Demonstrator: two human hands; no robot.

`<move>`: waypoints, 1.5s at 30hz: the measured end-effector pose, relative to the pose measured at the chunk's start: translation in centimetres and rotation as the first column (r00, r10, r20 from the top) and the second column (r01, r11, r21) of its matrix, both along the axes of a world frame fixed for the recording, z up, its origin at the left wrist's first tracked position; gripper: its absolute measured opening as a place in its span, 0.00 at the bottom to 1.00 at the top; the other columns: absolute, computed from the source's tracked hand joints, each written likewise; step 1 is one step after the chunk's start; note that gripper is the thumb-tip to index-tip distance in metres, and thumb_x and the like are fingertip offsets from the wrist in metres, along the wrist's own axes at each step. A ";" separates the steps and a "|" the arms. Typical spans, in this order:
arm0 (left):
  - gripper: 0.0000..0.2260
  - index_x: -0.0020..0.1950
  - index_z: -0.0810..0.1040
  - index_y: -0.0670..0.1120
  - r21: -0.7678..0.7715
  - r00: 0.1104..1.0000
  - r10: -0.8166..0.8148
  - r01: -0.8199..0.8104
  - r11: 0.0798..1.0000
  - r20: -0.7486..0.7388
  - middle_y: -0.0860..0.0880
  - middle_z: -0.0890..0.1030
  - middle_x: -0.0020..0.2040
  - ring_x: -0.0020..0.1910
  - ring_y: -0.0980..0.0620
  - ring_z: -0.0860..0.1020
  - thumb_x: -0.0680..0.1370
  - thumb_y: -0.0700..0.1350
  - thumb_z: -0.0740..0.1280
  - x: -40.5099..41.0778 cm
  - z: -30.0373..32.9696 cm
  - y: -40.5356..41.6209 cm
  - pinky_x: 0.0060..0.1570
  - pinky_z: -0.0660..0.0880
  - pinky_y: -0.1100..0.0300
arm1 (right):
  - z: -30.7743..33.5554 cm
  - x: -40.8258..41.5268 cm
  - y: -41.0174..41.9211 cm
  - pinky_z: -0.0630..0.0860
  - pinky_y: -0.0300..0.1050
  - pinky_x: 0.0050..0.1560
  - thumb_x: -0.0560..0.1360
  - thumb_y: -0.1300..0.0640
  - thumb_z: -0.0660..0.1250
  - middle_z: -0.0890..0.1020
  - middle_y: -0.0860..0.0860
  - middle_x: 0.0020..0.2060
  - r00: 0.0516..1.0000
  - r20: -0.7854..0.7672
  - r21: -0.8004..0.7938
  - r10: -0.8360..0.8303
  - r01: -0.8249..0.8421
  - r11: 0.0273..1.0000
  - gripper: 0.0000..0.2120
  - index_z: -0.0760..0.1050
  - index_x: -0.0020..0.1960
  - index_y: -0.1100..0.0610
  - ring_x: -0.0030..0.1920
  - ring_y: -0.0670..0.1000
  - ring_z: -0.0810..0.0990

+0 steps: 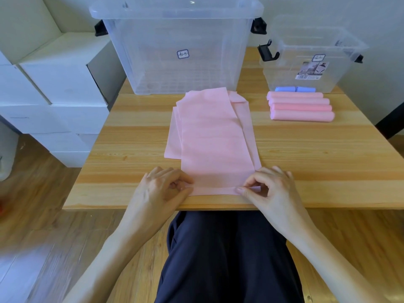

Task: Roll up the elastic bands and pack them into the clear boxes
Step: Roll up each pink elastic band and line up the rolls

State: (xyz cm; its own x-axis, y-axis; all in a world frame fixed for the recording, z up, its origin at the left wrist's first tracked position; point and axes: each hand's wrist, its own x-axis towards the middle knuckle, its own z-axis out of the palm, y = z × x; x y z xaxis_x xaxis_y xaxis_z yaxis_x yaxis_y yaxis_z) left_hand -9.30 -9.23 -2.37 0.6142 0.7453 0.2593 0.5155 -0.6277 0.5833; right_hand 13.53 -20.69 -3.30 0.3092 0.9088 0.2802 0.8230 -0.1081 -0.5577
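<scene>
The fingers (241, 190) of my right hand (273, 191) are clamped on the near right corner of the pink elastic band (216, 145), thumb and forefinger pinching the folded near edge. My left hand (159, 189) has its fingers (185, 178) curled onto the near left corner of the same band, gripping the edge there. A narrow first fold runs along the near edge between my two hands.

The band lies flat on the wooden table (131, 136), lengthwise away from me, on top of more pink bands stacked loosely beneath it; their edges show on the left and at the far end.

Right of the stack, well apart: four rolled pink bands (300, 107) lie side by side on the table. Just beyond them, two rolled blue bands (294, 89) lie at the foot of the small clear box (310, 62); I cannot tell whether they are inside it. The small box has no lid on, black latches at its ends.

Large clear box (175, 47), at the far table edge: lid on, nothing visible in it.

White cartons (61, 84) are stacked left of the table.
</scene>
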 end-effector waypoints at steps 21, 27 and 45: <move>0.15 0.50 0.87 0.51 0.307 0.990 -0.136 0.140 0.941 -0.037 0.54 0.77 0.45 0.44 0.55 0.71 0.76 0.44 0.60 0.6 -1.1 -0.9 0.43 0.68 0.63 | -1.2 -0.3 -1.4 0.61 0.38 0.51 0.77 0.58 0.61 0.78 0.43 0.43 0.967 0.242 0.130 0.081 -0.115 0.985 0.09 0.81 0.47 0.52 0.48 0.48 0.72; 0.06 0.46 0.86 0.55 0.122 0.998 -0.054 0.049 0.991 0.035 0.61 0.76 0.43 0.44 0.60 0.73 0.74 0.55 0.70 0.9 -1.1 -1.3 0.44 0.70 0.70 | -1.1 0.1 -1.2 0.62 0.39 0.54 0.74 0.43 0.65 0.77 0.40 0.41 0.995 0.057 0.139 0.085 -0.092 0.986 0.12 0.83 0.43 0.49 0.48 0.45 0.71; 0.08 0.36 0.80 0.55 -0.192 0.997 -0.004 -0.011 0.981 -0.079 0.56 0.77 0.37 0.43 0.59 0.73 0.73 0.54 0.74 1.4 1.5 -0.2 0.40 0.68 0.70 | 1.3 0.3 0.3 0.58 0.43 0.50 0.76 0.44 0.66 0.71 0.39 0.37 0.988 0.130 -0.164 0.080 -0.058 0.985 0.10 0.76 0.40 0.48 0.47 0.45 0.65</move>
State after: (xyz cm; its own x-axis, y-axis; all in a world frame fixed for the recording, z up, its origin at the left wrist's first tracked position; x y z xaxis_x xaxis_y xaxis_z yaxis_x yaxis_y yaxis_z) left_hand -7.88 -9.47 -0.89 0.6245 0.7786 0.0619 0.5662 -0.5059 0.6508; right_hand 13.80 -20.34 -2.01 0.2134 0.9628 0.1656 0.8984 -0.1267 -0.4206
